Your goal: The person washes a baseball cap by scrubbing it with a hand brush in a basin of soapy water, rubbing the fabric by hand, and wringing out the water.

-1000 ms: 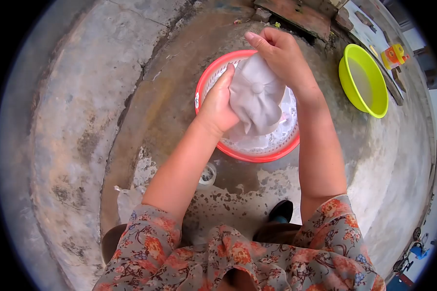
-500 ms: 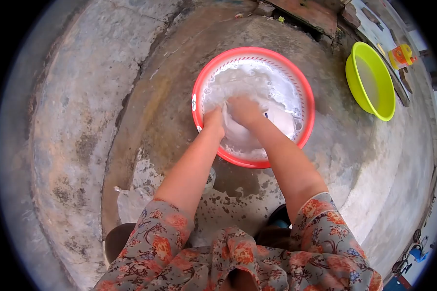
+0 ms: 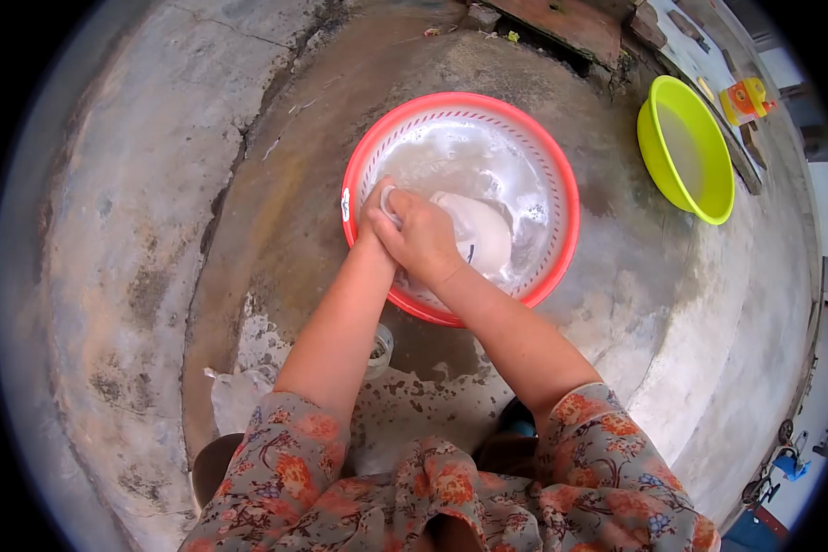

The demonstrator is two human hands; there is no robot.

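A white wet cloth [image 3: 480, 237] bulges out of the soapy water in a red-rimmed basin [image 3: 569, 204]. A small dark mark shows on the cloth near my right wrist. My right hand [image 3: 421, 241] is closed round a bunched part of it at the basin's left side. Pressed against it, my left hand [image 3: 374, 210] grips the same bunch, its fingers partly covered by the right hand. A fold of cloth pokes out between the two hands. The rest of the cloth trails to the right, partly in the water.
A lime-green basin [image 3: 648, 138] with cloudy liquid stands at the right. Beyond it is an orange and yellow container [image 3: 743, 99]. A small clear jar [image 3: 380, 351] sits below the red basin, and a white plastic bag [image 3: 235, 397] lies left of my forearm.
Both hands have come up out of the suds and together at the basin's left side, with the cloth bunched between them. Less foam covers the water, and the view has shifted slightly.
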